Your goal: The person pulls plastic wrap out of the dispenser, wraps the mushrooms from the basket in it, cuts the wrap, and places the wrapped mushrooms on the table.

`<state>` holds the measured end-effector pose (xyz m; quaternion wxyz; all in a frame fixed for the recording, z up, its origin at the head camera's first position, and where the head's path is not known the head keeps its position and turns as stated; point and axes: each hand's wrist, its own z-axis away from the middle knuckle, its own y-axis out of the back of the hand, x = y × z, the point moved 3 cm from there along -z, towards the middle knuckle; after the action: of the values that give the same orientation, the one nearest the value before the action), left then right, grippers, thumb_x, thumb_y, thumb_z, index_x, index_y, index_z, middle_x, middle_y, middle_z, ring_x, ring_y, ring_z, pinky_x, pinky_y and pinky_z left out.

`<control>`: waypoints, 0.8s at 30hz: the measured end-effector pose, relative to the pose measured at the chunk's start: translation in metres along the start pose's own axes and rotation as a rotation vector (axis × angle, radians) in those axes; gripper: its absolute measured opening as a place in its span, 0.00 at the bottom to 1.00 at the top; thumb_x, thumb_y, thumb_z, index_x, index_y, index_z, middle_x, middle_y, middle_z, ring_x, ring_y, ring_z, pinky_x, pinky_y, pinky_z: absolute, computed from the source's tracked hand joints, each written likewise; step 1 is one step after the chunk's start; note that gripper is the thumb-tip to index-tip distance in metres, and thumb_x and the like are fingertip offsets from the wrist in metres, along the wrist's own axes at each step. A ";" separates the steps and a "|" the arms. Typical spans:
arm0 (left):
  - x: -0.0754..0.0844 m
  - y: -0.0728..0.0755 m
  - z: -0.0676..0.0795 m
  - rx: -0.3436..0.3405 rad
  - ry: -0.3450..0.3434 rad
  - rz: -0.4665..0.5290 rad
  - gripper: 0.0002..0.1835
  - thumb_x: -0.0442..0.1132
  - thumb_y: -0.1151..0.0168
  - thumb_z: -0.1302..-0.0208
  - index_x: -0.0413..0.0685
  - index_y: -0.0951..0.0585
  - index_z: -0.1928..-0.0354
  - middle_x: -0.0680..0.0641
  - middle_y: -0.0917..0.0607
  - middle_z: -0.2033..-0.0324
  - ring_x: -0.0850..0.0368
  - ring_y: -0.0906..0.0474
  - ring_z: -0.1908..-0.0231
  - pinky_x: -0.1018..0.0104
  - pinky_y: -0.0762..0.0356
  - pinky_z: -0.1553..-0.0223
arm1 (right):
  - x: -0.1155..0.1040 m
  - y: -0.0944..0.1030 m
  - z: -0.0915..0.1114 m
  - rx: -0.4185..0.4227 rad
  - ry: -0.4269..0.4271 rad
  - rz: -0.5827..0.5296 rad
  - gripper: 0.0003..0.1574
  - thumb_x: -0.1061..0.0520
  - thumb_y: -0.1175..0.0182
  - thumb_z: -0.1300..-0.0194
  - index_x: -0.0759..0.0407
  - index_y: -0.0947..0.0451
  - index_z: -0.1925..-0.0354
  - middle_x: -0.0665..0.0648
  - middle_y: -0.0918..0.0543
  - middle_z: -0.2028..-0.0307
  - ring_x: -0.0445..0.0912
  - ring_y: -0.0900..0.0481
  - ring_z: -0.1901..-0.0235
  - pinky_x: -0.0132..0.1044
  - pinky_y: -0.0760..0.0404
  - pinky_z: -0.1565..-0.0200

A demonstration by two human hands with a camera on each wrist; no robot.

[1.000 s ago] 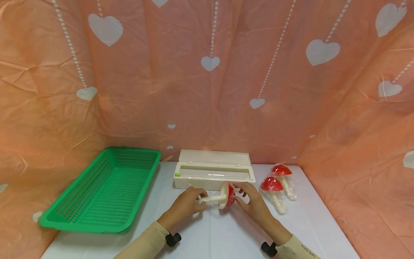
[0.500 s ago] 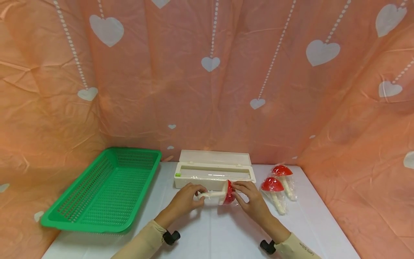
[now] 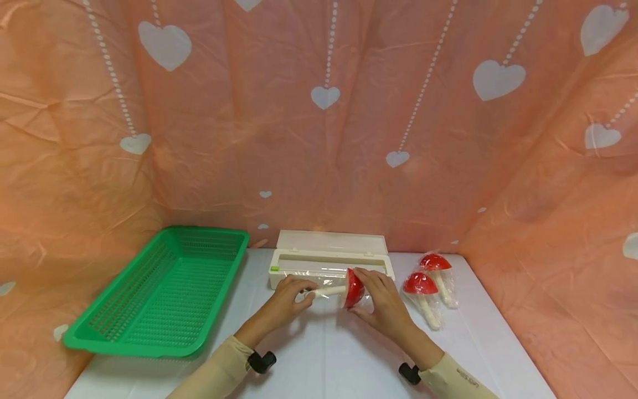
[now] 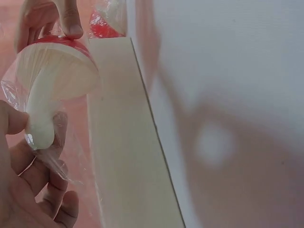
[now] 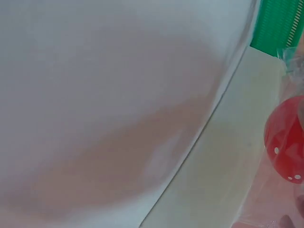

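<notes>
A toy mushroom (image 3: 331, 291) with a red cap and pale stem lies sideways in clear plastic film, held above the table. My left hand (image 3: 284, 302) pinches the stem's end between thumb and fingers; the left wrist view shows loose film around that stem (image 4: 40, 109). On the other side, my right hand (image 3: 384, 305) holds the red cap, fingers over the top and thumb below. White dots mark the cap (image 5: 285, 140) in the right wrist view, where most of that hand is out of frame. Just behind stands a white cling film dispenser (image 3: 299, 280), lid raised.
Two more red-capped mushrooms wrapped in film, a nearer one (image 3: 420, 284) and a farther one (image 3: 435, 262), lie at the right. A green perforated basket (image 3: 199, 343) occupies the table's left side. Orange cloth (image 3: 279, 138) with white hearts hangs around the table (image 3: 319, 366).
Both hands have raised the mushroom slightly toward the dispenser. My right hand has gone from fingertips at the cap to a wider hold around it. The left hand stays at the stem's end.
</notes>
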<state>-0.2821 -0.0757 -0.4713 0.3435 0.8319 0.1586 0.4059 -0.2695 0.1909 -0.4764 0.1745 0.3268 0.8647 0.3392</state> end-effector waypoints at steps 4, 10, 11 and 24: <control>0.001 0.003 -0.006 0.003 0.022 0.046 0.10 0.36 0.36 0.23 0.46 0.13 0.45 0.49 0.10 0.57 0.53 0.25 0.57 0.58 0.29 0.51 | 0.003 0.001 -0.006 -0.003 -0.017 -0.063 0.60 0.52 0.12 0.54 0.64 0.28 0.27 0.59 0.19 0.35 0.58 0.24 0.38 0.54 0.25 0.38; 0.002 0.005 -0.011 0.035 0.045 0.131 0.12 0.40 0.34 0.22 0.55 0.22 0.42 0.53 0.13 0.54 0.55 0.25 0.52 0.56 0.30 0.49 | 0.009 0.006 -0.014 0.039 -0.026 -0.151 0.61 0.55 0.13 0.56 0.68 0.31 0.29 0.60 0.19 0.38 0.58 0.19 0.41 0.52 0.27 0.43; 0.003 0.006 -0.011 0.047 0.033 0.125 0.12 0.40 0.33 0.23 0.56 0.22 0.43 0.54 0.14 0.54 0.55 0.25 0.51 0.55 0.29 0.48 | 0.010 0.007 -0.015 0.046 -0.030 -0.168 0.60 0.56 0.13 0.57 0.68 0.31 0.30 0.60 0.20 0.38 0.58 0.19 0.41 0.52 0.28 0.43; 0.014 0.022 -0.017 0.203 -0.065 -0.073 0.17 0.43 0.20 0.37 0.55 0.14 0.49 0.53 0.11 0.55 0.50 0.20 0.48 0.45 0.27 0.42 | 0.017 0.018 -0.031 0.002 -0.100 -0.250 0.54 0.55 0.15 0.53 0.63 0.28 0.31 0.58 0.18 0.38 0.55 0.24 0.38 0.54 0.31 0.36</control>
<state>-0.2876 -0.0764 -0.4406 0.2770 0.8689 0.2180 0.3476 -0.2905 0.1978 -0.4433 0.2579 0.2329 0.8894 0.2971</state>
